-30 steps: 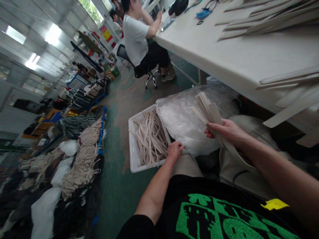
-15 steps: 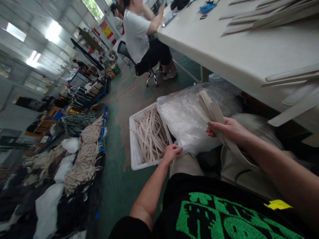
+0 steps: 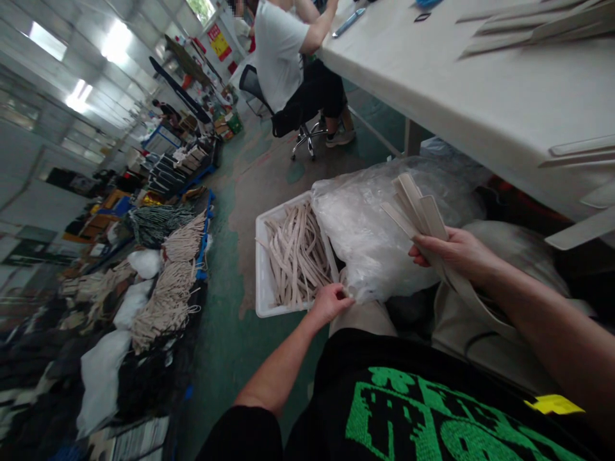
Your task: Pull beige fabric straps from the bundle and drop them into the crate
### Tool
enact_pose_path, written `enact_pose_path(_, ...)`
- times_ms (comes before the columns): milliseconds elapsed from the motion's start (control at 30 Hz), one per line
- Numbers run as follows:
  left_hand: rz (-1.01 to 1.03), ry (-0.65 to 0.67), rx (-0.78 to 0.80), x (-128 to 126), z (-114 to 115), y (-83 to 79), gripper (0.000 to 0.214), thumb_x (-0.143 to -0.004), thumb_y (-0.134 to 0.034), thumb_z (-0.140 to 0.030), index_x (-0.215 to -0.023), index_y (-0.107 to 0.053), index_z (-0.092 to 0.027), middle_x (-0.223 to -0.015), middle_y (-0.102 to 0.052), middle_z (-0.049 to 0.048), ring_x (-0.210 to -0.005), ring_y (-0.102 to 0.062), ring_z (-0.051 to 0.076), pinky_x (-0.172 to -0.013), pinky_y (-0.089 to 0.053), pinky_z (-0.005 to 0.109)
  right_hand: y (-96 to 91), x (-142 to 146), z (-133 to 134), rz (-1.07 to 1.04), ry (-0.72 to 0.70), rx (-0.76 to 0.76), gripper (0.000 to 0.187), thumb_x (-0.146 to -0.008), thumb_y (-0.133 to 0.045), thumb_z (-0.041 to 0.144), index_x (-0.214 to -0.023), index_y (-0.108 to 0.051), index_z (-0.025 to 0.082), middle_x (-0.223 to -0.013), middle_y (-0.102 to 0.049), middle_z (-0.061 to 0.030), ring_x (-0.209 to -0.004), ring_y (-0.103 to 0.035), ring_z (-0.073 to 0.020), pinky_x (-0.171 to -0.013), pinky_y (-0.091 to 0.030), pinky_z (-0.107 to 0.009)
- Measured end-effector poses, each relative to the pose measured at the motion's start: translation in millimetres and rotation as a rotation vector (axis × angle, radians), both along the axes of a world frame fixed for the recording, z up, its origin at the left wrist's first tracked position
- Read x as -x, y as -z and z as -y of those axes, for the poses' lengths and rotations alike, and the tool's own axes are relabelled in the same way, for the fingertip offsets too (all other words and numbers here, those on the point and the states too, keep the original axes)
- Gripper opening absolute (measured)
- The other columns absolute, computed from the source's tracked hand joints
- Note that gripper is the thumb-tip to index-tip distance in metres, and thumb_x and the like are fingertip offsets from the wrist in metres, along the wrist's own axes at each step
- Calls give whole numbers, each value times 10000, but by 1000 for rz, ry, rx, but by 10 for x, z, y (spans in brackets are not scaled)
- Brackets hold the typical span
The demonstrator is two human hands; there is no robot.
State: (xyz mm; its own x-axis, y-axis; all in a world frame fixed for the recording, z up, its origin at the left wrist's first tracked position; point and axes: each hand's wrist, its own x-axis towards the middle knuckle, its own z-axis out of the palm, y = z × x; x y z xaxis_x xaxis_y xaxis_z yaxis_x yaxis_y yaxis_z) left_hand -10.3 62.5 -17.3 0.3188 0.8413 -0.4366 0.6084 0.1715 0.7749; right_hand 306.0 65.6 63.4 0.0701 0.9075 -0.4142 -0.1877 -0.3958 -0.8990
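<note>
A small bundle of flat beige straps (image 3: pixel 414 200) is gripped in my right hand (image 3: pixel 459 253). Their squared ends fan out above my fingers, and the rest of their length trails back below my wrist over my lap. My left hand (image 3: pixel 332 304) is by my knee, thumb and fingertips closed together at the near edge of a clear plastic bag (image 3: pixel 365 224). What lies between those fingertips is too small to make out. Just beyond the left hand, a white plastic crate (image 3: pixel 262 269) on the floor holds many loose beige straps (image 3: pixel 298 250).
A pale table (image 3: pixel 504 96) runs along the right, with more beige straps (image 3: pixel 567 29) on it and others hanging over its edge. Another person (image 3: pixel 278 54) sits on a wheeled chair at its far end. Bundled straps (image 3: pixel 166 301) and white sacks lie at the left.
The view has turned slightly, so most things sit further right. My left hand's fingers are drawn more into a pinch beside the bag. My right hand keeps hold of the straps.
</note>
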Motion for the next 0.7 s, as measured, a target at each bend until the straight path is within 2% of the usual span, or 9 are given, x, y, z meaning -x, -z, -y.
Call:
enact_pose_path(67,-4,-89,-75,75,157,-31,231,-689,-738,-328,-635,-565,-184,-626,-512,-49,-647,-473,126,-671,-400,264,-17,15,16,-22,18,54,277,-717,-876,410,-689,-667,230,-695,-689,-39,-563,-603,-152,-536,-517,-281)
enact_pose_path(133,103,-175,-134,138,316,-105,219,-713,-726,-331,-663,-571,-185,-700,-572,-24,-693,-523,135,-703,-426,268,-34,49,39,-45,0,91,323,-666,-900,459,-679,-675,228,-671,-672,-31,-533,-566,-138,-494,-478,-269)
enact_pose_path(200,238,-259,-185,170,441,-217,230,-734,-737,-353,-708,-582,-185,-792,-631,2,-759,-574,145,-747,-451,272,-39,113,59,-46,-61,89,386,-604,-920,519,-689,-688,223,-627,-641,-18,-497,-516,-124,-449,-424,-260)
enact_pose_path(300,400,-381,-149,154,502,-414,280,-754,-768,-392,-768,-575,-189,-789,-669,4,-751,-618,142,-753,-475,272,-24,275,76,-27,-191,47,485,-528,-932,572,-745,-710,199,-582,-614,0,-453,-453,-100,-414,-348,-249)
enact_pose_path(433,569,-484,-129,60,367,-668,353,-750,-817,-427,-829,-567,-190,-751,-684,-10,-693,-637,125,-726,-498,263,-40,562,80,-23,-333,10,526,-559,-893,593,-813,-693,179,-659,-710,-37,-415,-424,-81,-401,-326,-257)
enact_pose_path(500,641,-499,-150,-6,264,-799,379,-744,-835,-434,-890,-582,-193,-764,-689,-11,-681,-641,121,-705,-507,257,-73,698,78,-55,-362,-4,544,-575,-884,580,-893,-690,184,-829,-783,-74,-419,-432,-73,-401,-353,-257)
enact_pose_path(600,737,-483,-188,-125,116,-989,429,-737,-853,-418,-1014,-605,-204,-802,-695,-7,-700,-655,125,-687,-516,251,-111,867,79,-133,-418,-27,607,-594,-884,550,-1048,-686,200,-1091,-792,-99,-440,-445,-57,-450,-456,-268)
enact_pose_path(700,850,-512,-225,-220,-50,-1130,470,-726,-863,-394,-1086,-616,-219,-818,-687,-18,-698,-648,112,-675,-508,234,-81,982,100,-176,-484,-14,641,-595,-879,565,-1078,-680,195,-1031,-795,-87,-422,-408,-47,-499,-519,-295)
